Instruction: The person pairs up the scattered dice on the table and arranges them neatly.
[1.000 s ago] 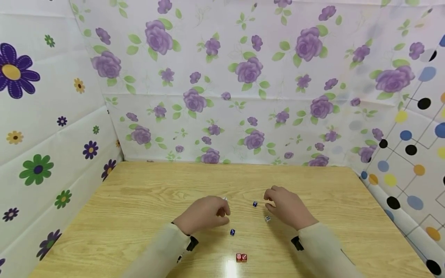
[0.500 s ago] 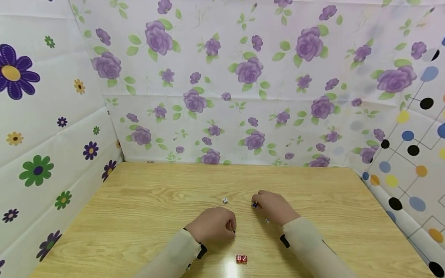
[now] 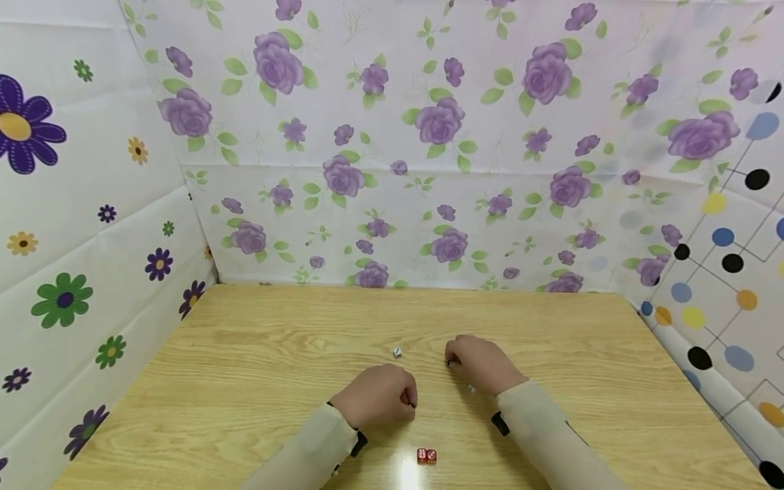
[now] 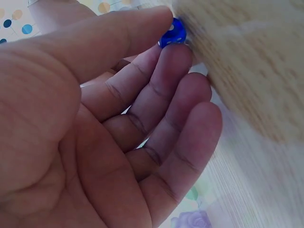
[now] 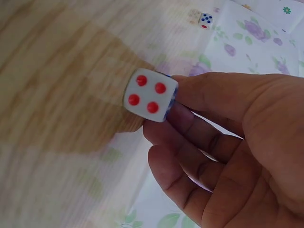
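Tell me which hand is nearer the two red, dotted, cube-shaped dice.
Left. The left hand is just beyond the red dice, slightly to their left; the right hand is farther beyond them, off to their right.

Nearest white die (image 5: 148, 95), right wrist view: four red dots. Farther white die (image 5: 205, 19): blue dots above one red. Blue die (image 4: 176, 32) and two red dice (image 3: 430, 456): white dots, too unclear to count.

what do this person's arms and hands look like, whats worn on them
The left hand and right hand are bare, without gloves. Long, plain cream sleeves cover the arms: left sleeve, right sleeve. A small black piece shows at the inner side of each wrist: left one, right one.
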`<state>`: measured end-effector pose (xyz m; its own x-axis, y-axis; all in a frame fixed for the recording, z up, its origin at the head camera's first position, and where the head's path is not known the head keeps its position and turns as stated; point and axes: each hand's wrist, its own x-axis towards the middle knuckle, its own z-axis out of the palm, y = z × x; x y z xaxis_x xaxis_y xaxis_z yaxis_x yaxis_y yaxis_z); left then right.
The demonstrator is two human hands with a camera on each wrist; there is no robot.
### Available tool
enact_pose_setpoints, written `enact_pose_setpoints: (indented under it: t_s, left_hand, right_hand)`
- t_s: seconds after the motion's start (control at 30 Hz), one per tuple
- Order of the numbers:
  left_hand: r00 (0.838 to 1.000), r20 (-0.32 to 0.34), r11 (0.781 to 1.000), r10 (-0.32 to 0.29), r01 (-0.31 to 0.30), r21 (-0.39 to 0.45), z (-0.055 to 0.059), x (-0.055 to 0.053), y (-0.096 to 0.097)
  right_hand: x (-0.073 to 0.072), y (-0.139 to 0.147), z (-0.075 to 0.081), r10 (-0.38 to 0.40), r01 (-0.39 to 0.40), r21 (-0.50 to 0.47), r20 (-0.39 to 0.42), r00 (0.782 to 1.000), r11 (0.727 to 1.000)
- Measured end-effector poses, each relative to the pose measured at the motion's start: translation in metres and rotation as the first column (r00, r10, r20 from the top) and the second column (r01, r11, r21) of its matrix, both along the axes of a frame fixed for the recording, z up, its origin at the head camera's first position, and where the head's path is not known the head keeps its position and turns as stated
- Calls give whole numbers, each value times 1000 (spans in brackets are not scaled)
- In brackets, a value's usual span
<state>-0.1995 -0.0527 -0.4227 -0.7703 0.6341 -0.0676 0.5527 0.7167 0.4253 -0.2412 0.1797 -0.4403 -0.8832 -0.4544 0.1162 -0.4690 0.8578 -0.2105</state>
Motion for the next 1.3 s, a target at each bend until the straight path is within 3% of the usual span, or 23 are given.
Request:
enact_pose_setpoints:
  t_s: [0.3, 0.5, 0.73, 1.07, 1.3]
  left_hand:
    - [1000, 4, 1000, 3, -3, 11, -1, 0, -1]
    - [1000, 9, 1000, -9, 9, 11, -1, -1, 2]
    - [1000, 21, 999, 18, -19, 34, 4, -3, -4]
    - [996, -52, 990, 75, -68, 123, 17, -13, -21]
    - [991, -80, 987, 111, -100, 126, 19, -17, -23]
  right_hand:
    - [-1, 1, 0, 2, -2, -14, 23, 1000, 1000]
    - [-1, 9, 0, -45, 45, -8, 42, 998, 999]
    - [4, 14, 8, -46, 49, -77, 36, 998, 996]
    - [15, 30, 17, -24, 26, -134, 16, 1000, 991]
    - [19, 32, 22, -1, 1, -162, -3, 1000, 987]
